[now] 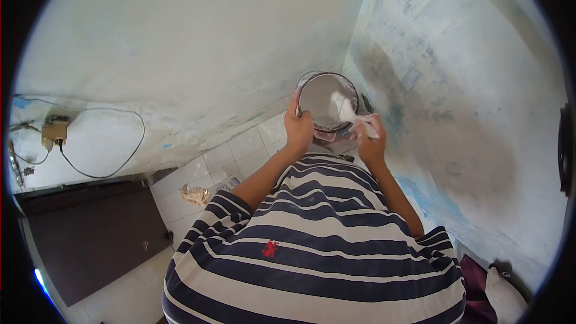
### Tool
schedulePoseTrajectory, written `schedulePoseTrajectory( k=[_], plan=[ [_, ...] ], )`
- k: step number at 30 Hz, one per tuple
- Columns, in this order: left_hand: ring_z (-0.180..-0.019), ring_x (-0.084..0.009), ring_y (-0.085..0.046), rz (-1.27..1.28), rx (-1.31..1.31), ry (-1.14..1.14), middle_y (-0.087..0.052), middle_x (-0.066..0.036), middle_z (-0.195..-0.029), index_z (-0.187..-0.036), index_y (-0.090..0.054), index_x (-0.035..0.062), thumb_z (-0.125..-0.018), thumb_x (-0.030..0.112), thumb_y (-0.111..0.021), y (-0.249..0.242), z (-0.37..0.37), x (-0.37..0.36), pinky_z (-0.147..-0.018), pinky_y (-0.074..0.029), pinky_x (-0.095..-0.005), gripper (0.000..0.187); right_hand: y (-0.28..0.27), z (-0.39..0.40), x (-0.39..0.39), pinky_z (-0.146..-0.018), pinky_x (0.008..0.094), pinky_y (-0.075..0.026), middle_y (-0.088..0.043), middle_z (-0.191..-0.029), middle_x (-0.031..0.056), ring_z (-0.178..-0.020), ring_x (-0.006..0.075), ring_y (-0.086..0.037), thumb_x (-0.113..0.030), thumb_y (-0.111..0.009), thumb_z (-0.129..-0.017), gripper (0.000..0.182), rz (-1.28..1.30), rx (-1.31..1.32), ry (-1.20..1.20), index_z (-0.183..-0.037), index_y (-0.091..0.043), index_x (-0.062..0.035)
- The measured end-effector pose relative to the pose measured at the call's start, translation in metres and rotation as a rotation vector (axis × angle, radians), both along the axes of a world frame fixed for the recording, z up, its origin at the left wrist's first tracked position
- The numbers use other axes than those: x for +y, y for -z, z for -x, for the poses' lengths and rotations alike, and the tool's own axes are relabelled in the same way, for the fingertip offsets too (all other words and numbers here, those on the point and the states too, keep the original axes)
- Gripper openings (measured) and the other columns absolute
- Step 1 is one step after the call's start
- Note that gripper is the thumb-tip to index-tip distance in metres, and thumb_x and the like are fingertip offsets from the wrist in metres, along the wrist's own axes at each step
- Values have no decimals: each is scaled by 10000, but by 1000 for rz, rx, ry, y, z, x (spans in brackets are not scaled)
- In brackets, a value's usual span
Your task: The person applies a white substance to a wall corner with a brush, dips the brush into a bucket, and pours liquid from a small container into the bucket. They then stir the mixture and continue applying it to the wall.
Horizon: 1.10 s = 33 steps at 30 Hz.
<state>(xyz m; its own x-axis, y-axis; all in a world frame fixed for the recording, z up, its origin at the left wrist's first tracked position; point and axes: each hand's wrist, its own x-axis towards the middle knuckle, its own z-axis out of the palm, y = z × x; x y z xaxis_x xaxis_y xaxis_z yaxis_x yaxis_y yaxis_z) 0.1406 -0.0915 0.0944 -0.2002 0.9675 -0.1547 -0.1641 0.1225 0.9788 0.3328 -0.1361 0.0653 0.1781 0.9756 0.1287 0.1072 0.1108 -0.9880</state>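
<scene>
A round bucket (314, 99) with greyish-white content is held up near the wall corner. My left hand (299, 127) grips its left rim, thumb towards the inside. My right hand (370, 136) is closed around the handle of a white-coated brush (344, 107) at the bucket's lower right edge. The head of the brush is over or in the bucket's content; how deep it sits cannot be made out.
Patchy walls (228, 42) meet in a corner ahead. At left, a socket box (55, 131) with cables hangs on the wall above a dark brown panel (96, 234). A crumpled gold-coloured wrapper (195, 195) lies on the tiled floor (219, 157). Maroon fabric (474, 282) shows at lower right.
</scene>
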Motion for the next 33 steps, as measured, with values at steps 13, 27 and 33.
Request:
schedulePoseTrajectory(
  k=[13,27,33],
  plan=[
    [-1358,-261,-497,139,-193,-2,-523,-177,-1470,-1522,-421,-3,-840,-108,-417,11,33,29,-1149,-343,-329,691,-31,33,18,-541,259,-476,-685,-767,124,-596,157,-642,-112,-575,-1012,84,94,282,58,-1003,-561,-29],
    [-1271,-255,-555,247,-211,190,-557,-151,-1410,-1511,-436,17,-854,-101,-394,37,84,79,-1072,-455,-354,669,-113,49,81,-570,329,-449,-696,-752,135,-577,233,-595,-210,-588,-996,209,-95,1142,267,-1073,-658,-29],
    [-1261,-256,-563,217,-197,199,-586,-156,-1378,-1503,-441,5,-829,-110,-398,56,94,79,-1061,-456,-342,684,-216,18,149,-620,340,-453,-702,-778,105,-623,214,-606,-248,-576,-1018,257,-400,1016,230,-1134,-654,-32]
  ],
)
